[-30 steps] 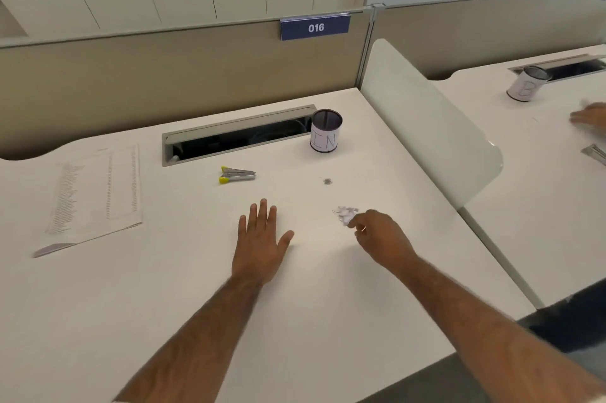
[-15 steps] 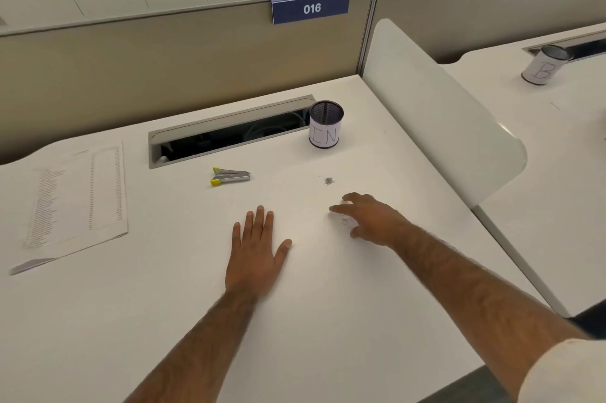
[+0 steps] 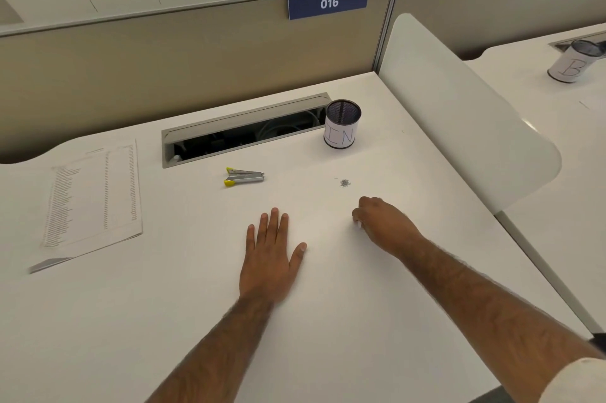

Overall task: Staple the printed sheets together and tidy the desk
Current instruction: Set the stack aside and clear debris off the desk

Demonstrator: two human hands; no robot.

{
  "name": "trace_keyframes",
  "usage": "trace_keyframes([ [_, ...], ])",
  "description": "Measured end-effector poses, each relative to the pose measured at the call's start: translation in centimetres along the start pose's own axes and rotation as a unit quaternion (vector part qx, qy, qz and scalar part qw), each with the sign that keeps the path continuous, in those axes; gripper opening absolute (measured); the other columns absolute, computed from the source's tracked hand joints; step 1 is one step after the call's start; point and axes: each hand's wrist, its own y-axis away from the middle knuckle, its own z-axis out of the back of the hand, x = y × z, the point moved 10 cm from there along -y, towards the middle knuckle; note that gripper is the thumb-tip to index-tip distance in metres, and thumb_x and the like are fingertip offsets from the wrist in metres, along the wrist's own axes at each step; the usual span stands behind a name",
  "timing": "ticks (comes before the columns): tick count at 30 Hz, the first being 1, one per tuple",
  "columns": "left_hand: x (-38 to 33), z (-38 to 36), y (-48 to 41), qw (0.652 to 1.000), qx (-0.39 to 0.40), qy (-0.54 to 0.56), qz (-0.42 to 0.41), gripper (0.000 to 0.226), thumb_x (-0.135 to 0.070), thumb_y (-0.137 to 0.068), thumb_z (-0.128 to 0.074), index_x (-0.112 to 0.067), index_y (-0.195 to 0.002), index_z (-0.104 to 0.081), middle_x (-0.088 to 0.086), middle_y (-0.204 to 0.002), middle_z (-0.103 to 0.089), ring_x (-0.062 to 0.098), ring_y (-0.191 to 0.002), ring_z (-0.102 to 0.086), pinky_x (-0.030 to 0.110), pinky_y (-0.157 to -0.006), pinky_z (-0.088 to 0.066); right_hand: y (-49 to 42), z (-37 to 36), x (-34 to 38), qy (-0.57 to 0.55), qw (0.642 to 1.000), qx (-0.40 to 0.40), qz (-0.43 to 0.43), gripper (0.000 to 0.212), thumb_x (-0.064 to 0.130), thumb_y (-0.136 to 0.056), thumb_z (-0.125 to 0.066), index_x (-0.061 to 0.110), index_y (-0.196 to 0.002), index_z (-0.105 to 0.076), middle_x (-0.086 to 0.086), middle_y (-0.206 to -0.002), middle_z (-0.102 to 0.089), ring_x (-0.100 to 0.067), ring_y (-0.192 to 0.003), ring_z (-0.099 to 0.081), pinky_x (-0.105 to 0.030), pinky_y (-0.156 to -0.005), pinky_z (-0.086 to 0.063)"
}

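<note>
The printed sheets [image 3: 95, 196] lie stacked at the left of the white desk [image 3: 328, 320]. A small silver tool with yellow tips [image 3: 244, 177] rests near the desk's middle, beyond my hands. My left hand [image 3: 270, 258] lies flat on the desk, fingers spread, holding nothing. My right hand [image 3: 383, 225] is curled over a small crumpled scrap of white paper [image 3: 359, 224], of which only a sliver shows under the fingers. A tiny pile of loose staples [image 3: 344, 183] lies just beyond that hand. A mesh cup labelled "IN" [image 3: 341, 128] stands behind them.
An open cable tray [image 3: 242, 133] is sunk into the desk's back. A beige partition [image 3: 183, 51] with a "016" sign [image 3: 329, 3] closes the far side. A white curved divider [image 3: 459, 113] borders the right edge; beyond it a neighbouring desk holds a cup marked "B" [image 3: 572, 64].
My right hand has closed over the crumpled paper scrap, which lay exposed by its fingertips a second ago. The left hand stays flat. The view tilted down slightly.
</note>
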Motion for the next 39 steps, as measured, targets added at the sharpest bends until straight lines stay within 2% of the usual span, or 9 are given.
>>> trace_keyframes([
  [6,0.0,-0.2,0.0,1.0,0.004,-0.006,0.001,0.083,-0.068,-0.098,0.005,-0.019,-0.165,-0.005,0.001,-0.173,0.008,0.02,-0.16,0.007,0.046,-0.127,0.004,-0.7,0.0,-1.1,-0.072,0.996,0.013,-0.048,0.021,0.007,-0.088,-0.05,0.018,-0.091,-0.068,0.001,-0.095,-0.06,-0.024,-0.091,-0.058,-0.035,-0.073,-0.05],
  [10,0.1,-0.2,-0.1,1.0,0.005,-0.01,0.005,0.079,-0.065,-0.101,-0.005,-0.018,-0.165,-0.008,0.001,-0.173,0.005,0.021,-0.16,0.004,0.046,-0.127,0.002,-1.4,1.8,-3.3,-0.219,0.969,0.015,-0.114,0.026,-0.006,-0.079,-0.057,0.011,-0.082,-0.076,0.009,-0.072,-0.061,-0.02,-0.074,-0.065,-0.028,-0.068,-0.052],
  [13,0.2,-0.3,-0.1,1.0,0.005,-0.01,0.002,0.082,-0.067,-0.099,0.002,-0.019,-0.165,-0.006,0.001,-0.173,0.006,0.02,-0.16,0.005,0.046,-0.127,0.003,-1.4,3.5,-4.6,-0.326,0.933,0.034,-0.151,0.015,-0.007,-0.08,-0.063,0.002,-0.081,-0.076,0.002,-0.066,-0.067,-0.014,-0.056,-0.067,-0.016,-0.054,-0.051],
  [17,0.1,-0.2,0.0,1.0,0.002,-0.006,0.006,0.081,-0.067,-0.1,-0.001,-0.019,-0.165,-0.009,0.001,-0.173,0.003,0.02,-0.16,0.003,0.046,-0.127,0.002,-2.1,5.6,-5.5,-0.39,0.907,0.058,-0.151,0.01,-0.006,-0.081,-0.067,-0.001,-0.083,-0.075,-0.012,-0.073,-0.072,-0.02,-0.063,-0.072,-0.022,-0.063,-0.055],
  [20,0.0,-0.2,0.0,1.0,0.005,-0.006,0.005,0.081,-0.067,-0.099,0.001,-0.02,-0.165,-0.006,0.0,-0.173,0.005,0.019,-0.16,0.006,0.045,-0.127,0.003,-2.8,5.6,-5.7,-0.376,0.912,0.071,-0.145,0.009,-0.004,-0.081,-0.07,0.003,-0.079,-0.075,-0.014,-0.076,-0.074,-0.023,-0.066,-0.073,-0.031,-0.071,-0.059],
  [24,0.1,-0.2,0.2,1.0,0.006,-0.003,0.006,0.08,-0.066,-0.1,0.001,-0.02,-0.165,-0.006,-0.001,-0.173,0.007,0.018,-0.159,0.008,0.045,-0.127,0.003,-3.1,3.4,-4.9,-0.347,0.922,0.076,-0.156,0.012,-0.008,-0.081,-0.066,0.0,-0.08,-0.076,-0.014,-0.077,-0.073,-0.02,-0.06,-0.07,-0.024,-0.064,-0.06],
  [28,0.1,-0.2,0.2,1.0,0.004,0.001,0.005,0.08,-0.067,-0.099,0.003,-0.022,-0.165,-0.003,-0.002,-0.173,0.009,0.018,-0.159,0.01,0.045,-0.127,0.004,-3.8,3.5,-5.2,-0.383,0.905,0.062,-0.176,0.008,-0.004,-0.081,-0.069,0.0,-0.081,-0.076,-0.012,-0.074,-0.074,-0.021,-0.062,-0.071,-0.04,-0.079,-0.061],
  [34,0.2,-0.2,0.2,1.0,0.004,-0.007,0.004,0.078,-0.066,-0.102,-0.005,-0.02,-0.165,-0.01,0.0,-0.173,0.0,0.019,-0.16,0.002,0.046,-0.127,-0.001,-10.4,13.0,-6.9,-0.418,0.889,-0.085,-0.165,0.009,-0.012,-0.078,-0.069,-0.005,-0.081,-0.072,-0.014,-0.076,-0.072,-0.017,-0.054,-0.065,-0.029,-0.063,-0.058],
  [39,0.3,-0.2,0.0,1.0,-0.008,-0.007,0.0,0.076,-0.066,-0.103,-0.01,-0.022,-0.165,-0.009,-0.003,-0.173,0.003,0.017,-0.16,0.004,0.045,-0.126,-0.001,-17.0,17.1,-6.8,-0.251,0.943,-0.148,-0.158,0.015,-0.006,-0.078,-0.066,0.005,-0.081,-0.076,-0.005,-0.073,-0.067,-0.027,-0.07,-0.071,-0.034,-0.068,-0.06],
])
